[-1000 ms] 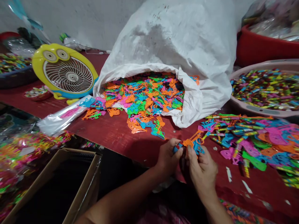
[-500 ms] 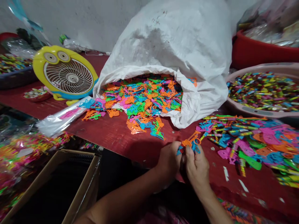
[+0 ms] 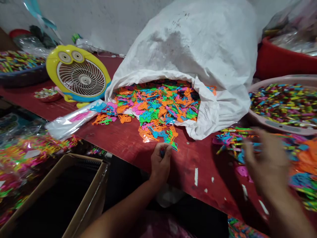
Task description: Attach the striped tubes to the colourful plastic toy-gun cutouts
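Observation:
My left hand (image 3: 160, 162) is closed at the table's front edge, its fingers curled in. A small dark bluish bit shows between the fingertips, too little to name. Just beyond it lie flat plastic pieces (image 3: 158, 134) in orange, blue, green and pink, spilling from a white sack (image 3: 188, 49). My right hand (image 3: 268, 162), smeared by motion, is over the left part of a pile of colourful sticks and plastic pieces (image 3: 300, 180). Its thumb and fingers look apart, with nothing visible between them.
A yellow fan (image 3: 84, 79) stands left of the sack, near clear plastic bags (image 3: 71, 120). A pink basin (image 3: 284, 79) of small coloured pieces and a red tub (image 3: 279, 61) are at the right. Below left is an open cardboard box (image 3: 81, 201).
My hands were together around orange and blue plastic pieces. They have parted: the left moved leftward, the right swung over the pile. The orange piece is no longer between them. The view shifted slightly.

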The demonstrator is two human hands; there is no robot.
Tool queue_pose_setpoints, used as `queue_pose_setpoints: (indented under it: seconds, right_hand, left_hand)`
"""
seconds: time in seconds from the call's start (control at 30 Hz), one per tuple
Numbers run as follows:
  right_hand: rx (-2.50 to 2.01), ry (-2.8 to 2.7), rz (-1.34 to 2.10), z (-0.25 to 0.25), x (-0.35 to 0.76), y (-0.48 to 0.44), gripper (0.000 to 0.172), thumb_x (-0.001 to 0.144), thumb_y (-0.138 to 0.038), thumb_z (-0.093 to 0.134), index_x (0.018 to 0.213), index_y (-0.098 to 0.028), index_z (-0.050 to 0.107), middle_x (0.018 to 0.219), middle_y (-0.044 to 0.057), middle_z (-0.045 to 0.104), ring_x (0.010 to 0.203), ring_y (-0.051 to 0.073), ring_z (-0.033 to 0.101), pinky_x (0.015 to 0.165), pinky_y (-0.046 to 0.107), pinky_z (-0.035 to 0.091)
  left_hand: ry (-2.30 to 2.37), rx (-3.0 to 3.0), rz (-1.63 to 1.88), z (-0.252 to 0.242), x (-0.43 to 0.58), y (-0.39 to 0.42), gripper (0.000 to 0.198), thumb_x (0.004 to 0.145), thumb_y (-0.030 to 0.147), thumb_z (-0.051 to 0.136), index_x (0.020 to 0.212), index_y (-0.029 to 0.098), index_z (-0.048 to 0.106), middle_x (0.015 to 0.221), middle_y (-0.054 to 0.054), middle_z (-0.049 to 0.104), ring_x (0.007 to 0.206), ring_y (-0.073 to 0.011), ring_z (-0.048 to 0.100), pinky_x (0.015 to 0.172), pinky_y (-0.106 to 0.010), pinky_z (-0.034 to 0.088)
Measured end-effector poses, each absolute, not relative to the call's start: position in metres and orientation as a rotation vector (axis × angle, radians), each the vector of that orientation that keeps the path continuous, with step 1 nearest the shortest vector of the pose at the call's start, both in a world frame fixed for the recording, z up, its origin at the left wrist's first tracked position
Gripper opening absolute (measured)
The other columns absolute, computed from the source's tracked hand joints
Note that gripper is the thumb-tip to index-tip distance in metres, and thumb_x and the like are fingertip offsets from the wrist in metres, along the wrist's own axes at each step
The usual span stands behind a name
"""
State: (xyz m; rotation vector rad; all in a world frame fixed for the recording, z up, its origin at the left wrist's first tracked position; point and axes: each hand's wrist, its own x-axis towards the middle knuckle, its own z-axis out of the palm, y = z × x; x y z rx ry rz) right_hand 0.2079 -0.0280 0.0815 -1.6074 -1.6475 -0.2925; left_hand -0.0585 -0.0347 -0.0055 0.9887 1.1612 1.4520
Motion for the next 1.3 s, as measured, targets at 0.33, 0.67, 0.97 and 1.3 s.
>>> queue_pose_setpoints:
  seconds: [0.33, 0.67, 0.97, 1.3]
  right_hand:
    - [-1.289, -2.509, 0.046, 0.017, 0.083, 0.047, 0.045, 0.088, -0.007, 0.044, 0.128, -0.019, 0.061, 0.123, 0.011, 0.063, 0.102, 0.024, 0.059, 0.088, 0.037, 0.046]
    - [-1.366, -1.873, 0.53, 0.017, 0.11, -0.012, 0.024, 0.095, -0.03, 0.051, 0.111, -0.02, 0.066, 0.103, 0.008, 0.068, 0.094, 0.021, 0.065, 0.083, 0.034, 0.051]
    - [-1.364, -1.383, 1.092, 0.028, 0.115, -0.048, 0.045, 0.081, -0.045, 0.069, 0.119, -0.02, 0.063, 0.073, -0.002, 0.057, 0.057, 0.013, 0.056, 0.054, 0.026, 0.048]
    - [-1.523, -1.258, 0.648, 0.027, 0.141, -0.066, 0.026, 0.081, -0.045, 0.07, 0.083, -0.02, 0.062, 0.08, 0.002, 0.062, 0.07, 0.016, 0.057, 0.061, 0.026, 0.047]
  left_hand:
    - [1.189, 1.125, 1.404, -0.008, -0.06, -0.035, 0.022, 0.093, 0.041, 0.055, 0.092, 0.019, 0.058, 0.073, 0.003, 0.05, 0.067, -0.0113, 0.045, 0.063, -0.023, 0.038]
    - [1.214, 1.262, 1.26, -0.005, -0.057, -0.036, 0.03, 0.095, 0.041, 0.05, 0.112, 0.022, 0.064, 0.092, -0.002, 0.067, 0.082, -0.0168, 0.059, 0.078, -0.029, 0.046]
    - [0.748, 1.065, 1.077, 0.009, -0.032, -0.032, 0.033, 0.093, 0.043, 0.05, 0.084, 0.015, 0.064, 0.073, -0.001, 0.062, 0.068, -0.0136, 0.055, 0.068, -0.025, 0.046]
    - [0.931, 1.214, 1.095, -0.005, -0.01, -0.031, 0.03, 0.094, 0.035, 0.049, 0.11, 0.017, 0.067, 0.077, 0.0, 0.064, 0.071, -0.0136, 0.057, 0.072, -0.026, 0.047]
